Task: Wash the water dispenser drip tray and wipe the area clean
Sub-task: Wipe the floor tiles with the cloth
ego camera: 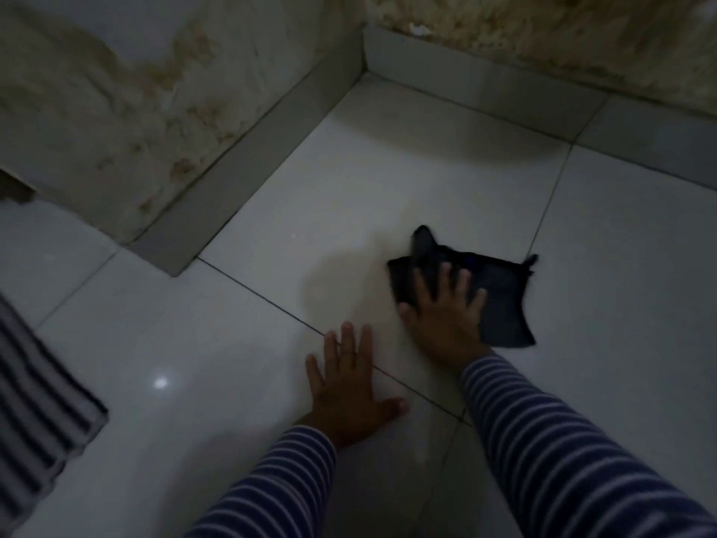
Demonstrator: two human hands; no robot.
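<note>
A dark cloth (500,300) lies flat on the white tiled floor (388,196) in a room corner. My right hand (446,316) presses down on the cloth's near left part with its fingers spread straight. My left hand (349,386) lies flat on the bare tile to the left of it, fingers spread, holding nothing. Both arms wear dark sleeves with thin pale stripes. No drip tray or water dispenser shows in this view.
Stained, peeling walls (116,122) with a grey skirting (248,168) close the corner at the back and left. A grey striped mat (35,413) lies at the left edge. Open tile stretches to the right and front.
</note>
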